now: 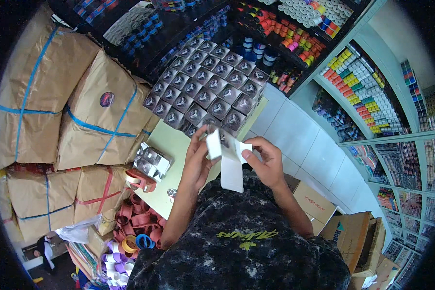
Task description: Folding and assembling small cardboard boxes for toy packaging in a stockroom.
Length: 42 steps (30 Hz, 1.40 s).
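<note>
Both my hands are raised over a pale green table (pixel 176 145). My left hand (pixel 198 157) and my right hand (pixel 266 162) together hold a flat white cardboard piece (pixel 229 162), partly folded, with a long flap hanging down toward my chest. The left fingers pinch its upper left corner; the right thumb presses its right edge. Just beyond the hands stands a block of several small grey printed boxes (pixel 210 84) set in rows. A few loose grey boxes (pixel 152 162) lie on the table to the left.
Large brown paper parcels (pixel 99 116) tied with blue tape are stacked at left. Red and coloured tape rolls (pixel 137 222) fill a bin below the table. Shelves of coloured spools (pixel 360 89) line the right wall. Cardboard boxes (pixel 345 229) sit on the white tiled floor.
</note>
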Tool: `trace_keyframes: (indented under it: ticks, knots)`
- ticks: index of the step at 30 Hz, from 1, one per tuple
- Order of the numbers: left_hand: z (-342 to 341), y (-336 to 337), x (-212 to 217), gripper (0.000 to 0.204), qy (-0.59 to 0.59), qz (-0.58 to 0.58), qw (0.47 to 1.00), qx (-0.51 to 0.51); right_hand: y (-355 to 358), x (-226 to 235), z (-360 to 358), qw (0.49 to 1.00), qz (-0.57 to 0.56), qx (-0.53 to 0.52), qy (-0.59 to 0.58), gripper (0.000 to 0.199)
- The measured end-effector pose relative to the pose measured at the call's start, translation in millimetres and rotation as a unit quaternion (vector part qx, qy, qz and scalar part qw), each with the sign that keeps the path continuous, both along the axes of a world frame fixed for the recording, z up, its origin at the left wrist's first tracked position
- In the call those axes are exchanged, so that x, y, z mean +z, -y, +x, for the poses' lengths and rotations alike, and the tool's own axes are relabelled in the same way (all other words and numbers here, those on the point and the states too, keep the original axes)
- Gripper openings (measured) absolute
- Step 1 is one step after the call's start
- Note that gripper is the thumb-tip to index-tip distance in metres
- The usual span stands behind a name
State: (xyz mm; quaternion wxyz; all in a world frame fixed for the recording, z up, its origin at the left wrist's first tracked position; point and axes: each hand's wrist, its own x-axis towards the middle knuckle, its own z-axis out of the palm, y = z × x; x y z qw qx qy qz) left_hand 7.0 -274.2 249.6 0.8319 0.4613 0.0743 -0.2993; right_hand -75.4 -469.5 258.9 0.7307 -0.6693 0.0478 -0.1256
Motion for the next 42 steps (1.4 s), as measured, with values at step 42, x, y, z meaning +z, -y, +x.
trace_keyframes:
  ticks: [42]
  knots:
    - [-0.2,3.5,45.3,0.093,0.474,0.245,0.817,-0.220,29.0,5.9,1.3,0.976,0.185,0.066,-0.099,0.026]
